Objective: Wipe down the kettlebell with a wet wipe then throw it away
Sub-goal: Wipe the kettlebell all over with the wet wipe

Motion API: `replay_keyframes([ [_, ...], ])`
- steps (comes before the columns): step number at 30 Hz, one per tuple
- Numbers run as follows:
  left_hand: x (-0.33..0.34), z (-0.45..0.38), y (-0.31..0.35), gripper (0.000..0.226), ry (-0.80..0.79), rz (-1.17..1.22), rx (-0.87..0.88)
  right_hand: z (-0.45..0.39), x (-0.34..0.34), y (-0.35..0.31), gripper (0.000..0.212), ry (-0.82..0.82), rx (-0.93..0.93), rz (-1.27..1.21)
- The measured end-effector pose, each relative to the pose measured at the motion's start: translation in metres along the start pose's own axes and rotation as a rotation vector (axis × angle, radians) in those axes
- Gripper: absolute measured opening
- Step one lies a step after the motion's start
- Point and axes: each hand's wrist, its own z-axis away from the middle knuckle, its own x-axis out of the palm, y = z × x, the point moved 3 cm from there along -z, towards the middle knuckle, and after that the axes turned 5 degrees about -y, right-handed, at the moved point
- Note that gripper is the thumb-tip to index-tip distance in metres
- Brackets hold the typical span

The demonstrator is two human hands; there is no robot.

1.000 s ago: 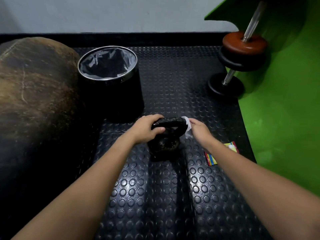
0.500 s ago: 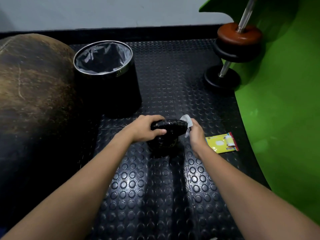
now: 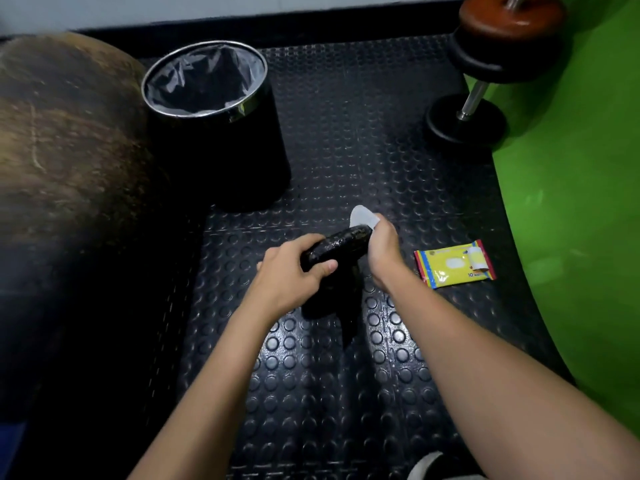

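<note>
Nearest, at the bottom edge, part of a shoe (image 3: 427, 467) shows on the studded black mat (image 3: 311, 393). Both bare forearms reach forward over the mat. The left hand (image 3: 289, 273) curls round the near end of the kettlebell (image 3: 337, 245) handle, thumb on top, gripping it. The kettlebell sits on the mat between the hands, its dark body mostly hidden in shadow under the handle. The right hand (image 3: 381, 249) is closed at the handle's far end, pinching the white wipe (image 3: 362, 217) against it; a fold of wipe sticks up above the fingers. Just right of that hand a yellow pack (image 3: 453, 265) lies flat on the mat, near the green floor (image 3: 571, 220). Farther off, to the left, stands a black bin (image 3: 221, 147) with a grey liner, beside a big brown ball (image 3: 65, 140). Far right, a dumbbell (image 3: 485, 74) leans upright
</note>
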Motion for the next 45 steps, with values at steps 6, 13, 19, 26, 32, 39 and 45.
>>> replay_keyframes([
  [6, -0.005, 0.012, 0.002, 0.041, -0.237, -0.058, 0.021, 0.040, -0.022, 0.034, 0.023, 0.181, -0.066, -0.151],
  [13, -0.013, 0.011, 0.010, 0.040, -0.351, -0.044, 0.080, 0.068, -0.029, 0.039, 0.026, 0.378, -0.095, 0.039],
  [19, -0.017, 0.009, -0.001, 0.034, -0.249, 0.047, 0.080, 0.054, -0.018, 0.027, 0.028, 0.218, -0.054, 0.144],
  [26, -0.021, -0.001, -0.006, 0.034, -0.310, 0.059, 0.059, 0.060, -0.038, 0.045, 0.027, 0.141, -0.061, 0.147],
  [32, -0.021, 0.005, -0.008, 0.042, -0.265, 0.073, 0.071, 0.077, -0.032, 0.049, 0.026, 0.246, -0.166, 0.175],
  [39, -0.021, 0.007, -0.012, 0.050, -0.240, 0.012, 0.084, 0.076, -0.034, 0.060, 0.016, 0.321, -0.167, 0.198],
  [45, -0.022, 0.003, -0.019, 0.043, -0.259, 0.114, 0.008, 0.070, -0.031, 0.075, 0.026, 0.254, -0.228, 0.319],
])
